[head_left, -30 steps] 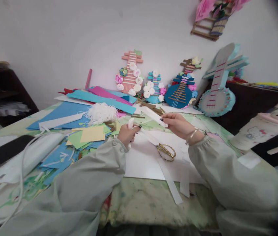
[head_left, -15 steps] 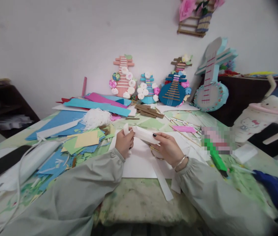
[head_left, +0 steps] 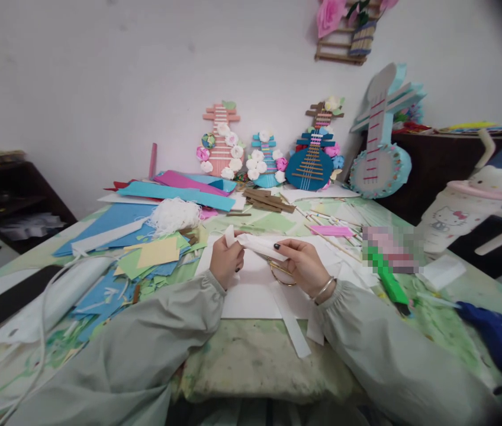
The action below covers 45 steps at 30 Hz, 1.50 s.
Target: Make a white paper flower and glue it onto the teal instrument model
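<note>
A folded strip of white paper (head_left: 260, 245) is stretched between my two hands above the table. My left hand (head_left: 227, 260) is closed on its left end, and a short piece of the strip sticks up past the fingers. With thumb and fingers, my right hand (head_left: 302, 263) pinches the other end. Gold loops, like scissors handles (head_left: 283, 278), show beside the right palm; whether the hand also holds them I cannot tell. Under the hands lies a white paper sheet (head_left: 242, 302). A loose white strip (head_left: 293, 325) hangs over its near edge.
Coloured paper scraps (head_left: 157, 251) and a heap of white shredded strands (head_left: 175, 216) lie on the left. To the right are a green utility knife (head_left: 388, 278) and a tilted white tumbler (head_left: 450, 219). Paper lutes (head_left: 311, 163) stand against the wall.
The white strip between my hands has tilted and looks narrower, its edge turned more toward me. Both hands keep their hold in nearly the same place. The view has shifted slightly.
</note>
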Tool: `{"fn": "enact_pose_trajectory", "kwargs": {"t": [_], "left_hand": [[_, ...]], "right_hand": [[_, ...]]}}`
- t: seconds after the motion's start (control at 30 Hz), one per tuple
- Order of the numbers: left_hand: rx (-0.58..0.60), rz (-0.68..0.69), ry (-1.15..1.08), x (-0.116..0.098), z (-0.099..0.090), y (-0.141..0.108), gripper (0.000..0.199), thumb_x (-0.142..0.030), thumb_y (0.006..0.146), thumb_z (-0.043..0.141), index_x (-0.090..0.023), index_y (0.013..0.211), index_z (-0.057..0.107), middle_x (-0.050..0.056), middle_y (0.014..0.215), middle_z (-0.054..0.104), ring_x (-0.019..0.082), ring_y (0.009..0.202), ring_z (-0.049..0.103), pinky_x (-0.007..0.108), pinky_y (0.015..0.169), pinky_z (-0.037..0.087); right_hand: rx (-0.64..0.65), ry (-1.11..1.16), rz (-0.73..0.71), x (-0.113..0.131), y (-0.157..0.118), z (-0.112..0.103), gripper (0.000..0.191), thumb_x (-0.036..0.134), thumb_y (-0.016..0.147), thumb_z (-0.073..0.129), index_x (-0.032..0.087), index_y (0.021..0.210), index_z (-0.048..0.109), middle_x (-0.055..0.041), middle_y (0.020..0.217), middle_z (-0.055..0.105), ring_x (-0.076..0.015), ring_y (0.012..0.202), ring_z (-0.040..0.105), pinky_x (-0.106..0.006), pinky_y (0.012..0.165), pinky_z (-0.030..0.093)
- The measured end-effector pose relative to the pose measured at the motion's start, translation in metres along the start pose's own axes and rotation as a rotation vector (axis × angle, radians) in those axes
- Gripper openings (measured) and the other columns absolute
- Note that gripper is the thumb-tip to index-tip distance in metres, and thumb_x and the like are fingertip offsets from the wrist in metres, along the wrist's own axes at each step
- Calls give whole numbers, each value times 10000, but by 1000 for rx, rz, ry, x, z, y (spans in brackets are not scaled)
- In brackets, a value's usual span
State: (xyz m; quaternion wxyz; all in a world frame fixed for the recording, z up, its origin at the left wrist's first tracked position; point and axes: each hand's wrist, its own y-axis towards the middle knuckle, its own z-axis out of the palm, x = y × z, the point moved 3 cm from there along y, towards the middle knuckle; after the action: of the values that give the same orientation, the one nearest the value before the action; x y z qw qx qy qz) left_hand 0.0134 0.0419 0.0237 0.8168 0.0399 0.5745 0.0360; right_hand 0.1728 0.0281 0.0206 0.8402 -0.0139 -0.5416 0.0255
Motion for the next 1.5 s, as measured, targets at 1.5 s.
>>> {"fn": "enact_pose_trajectory", "kwargs": {"t": [1.5], "left_hand": [[77,135,126,-4,-14,11,404,-372,656,737,-95,944,674,-110,383,345,10,292,236,169,311,157]], "right_hand": [[129,-247,-203,11,-7,0,406,308,601,767,149,967,689,-36,791,708,-206,735,697,-316,685,575]]}}
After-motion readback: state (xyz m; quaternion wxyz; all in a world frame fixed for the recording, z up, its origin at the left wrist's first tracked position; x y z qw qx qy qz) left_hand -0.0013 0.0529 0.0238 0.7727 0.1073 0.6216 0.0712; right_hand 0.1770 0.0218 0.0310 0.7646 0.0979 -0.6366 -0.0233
